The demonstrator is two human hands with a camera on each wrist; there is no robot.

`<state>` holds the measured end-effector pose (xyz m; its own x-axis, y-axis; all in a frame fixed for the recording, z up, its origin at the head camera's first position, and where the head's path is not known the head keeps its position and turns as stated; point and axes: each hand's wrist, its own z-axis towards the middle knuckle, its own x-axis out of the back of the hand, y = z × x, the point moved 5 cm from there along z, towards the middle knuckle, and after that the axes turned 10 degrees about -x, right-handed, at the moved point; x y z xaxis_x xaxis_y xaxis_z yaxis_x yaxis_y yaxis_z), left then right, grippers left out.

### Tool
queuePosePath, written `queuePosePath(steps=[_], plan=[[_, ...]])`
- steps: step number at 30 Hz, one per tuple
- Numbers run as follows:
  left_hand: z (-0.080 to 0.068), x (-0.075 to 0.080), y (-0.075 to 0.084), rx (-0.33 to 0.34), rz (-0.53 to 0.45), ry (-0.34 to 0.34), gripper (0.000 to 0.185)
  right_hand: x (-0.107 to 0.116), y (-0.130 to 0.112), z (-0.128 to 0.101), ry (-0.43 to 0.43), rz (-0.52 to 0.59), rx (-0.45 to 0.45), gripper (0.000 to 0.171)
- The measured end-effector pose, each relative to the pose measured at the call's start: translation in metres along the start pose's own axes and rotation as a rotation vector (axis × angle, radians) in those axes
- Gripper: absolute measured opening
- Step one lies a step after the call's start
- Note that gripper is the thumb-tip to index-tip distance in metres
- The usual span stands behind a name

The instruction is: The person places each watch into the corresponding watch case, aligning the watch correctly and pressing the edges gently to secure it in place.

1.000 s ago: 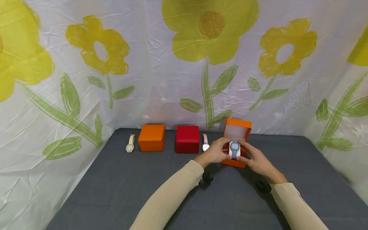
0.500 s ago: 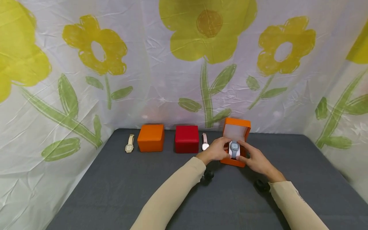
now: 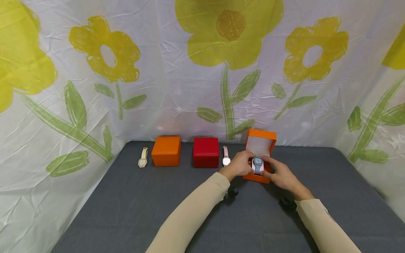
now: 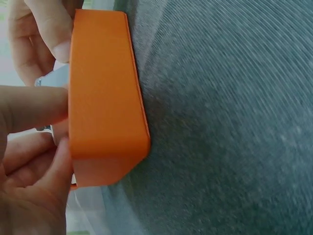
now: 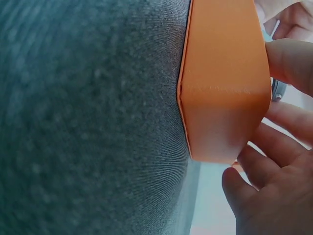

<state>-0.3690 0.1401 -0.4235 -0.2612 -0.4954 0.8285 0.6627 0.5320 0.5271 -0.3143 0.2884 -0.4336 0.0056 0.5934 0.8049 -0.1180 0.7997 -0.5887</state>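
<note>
Slightly lower in its box, a blue-grey, square-faced wristwatch (image 3: 257, 161) on a white cushion (image 3: 262, 168) is pinched at either side by left hand (image 3: 240, 163) and right hand (image 3: 281, 175), within an open orange box (image 3: 256, 178) near the desk's (image 3: 126, 211) far edge.

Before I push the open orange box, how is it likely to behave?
The open orange box looks stiff: its walls are flat and its edges crisp. It probably won't roll, as its base sits flat on the dark cloth. Its raised lid may swing if jolted, since it stands up at the back.
</note>
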Motion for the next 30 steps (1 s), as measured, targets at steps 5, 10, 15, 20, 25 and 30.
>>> queuePosePath(steps=[5,10,15,20,25,30], plan=[[-0.003,0.0,0.0,-0.001,0.024,-0.006,0.048,-0.002,0.0,0.0,-0.015,0.002,-0.012,0.062],[-0.009,0.002,0.001,-0.024,0.011,0.049,0.044,0.002,0.0,-0.001,-0.013,0.016,-0.026,0.063],[-0.023,0.002,-0.005,0.057,-0.045,0.111,0.055,0.01,0.002,-0.003,0.002,0.056,-0.055,0.065],[-0.032,-0.002,-0.012,0.14,-0.086,0.105,0.066,0.022,0.004,-0.003,0.062,0.14,-0.071,0.063],[-0.035,-0.006,-0.017,0.164,-0.154,0.097,0.067,0.037,0.005,0.0,0.121,0.15,-0.123,0.069],[-0.036,-0.005,-0.019,0.153,-0.248,0.127,0.065,0.053,0.002,0.017,0.12,0.183,-0.165,0.085]])
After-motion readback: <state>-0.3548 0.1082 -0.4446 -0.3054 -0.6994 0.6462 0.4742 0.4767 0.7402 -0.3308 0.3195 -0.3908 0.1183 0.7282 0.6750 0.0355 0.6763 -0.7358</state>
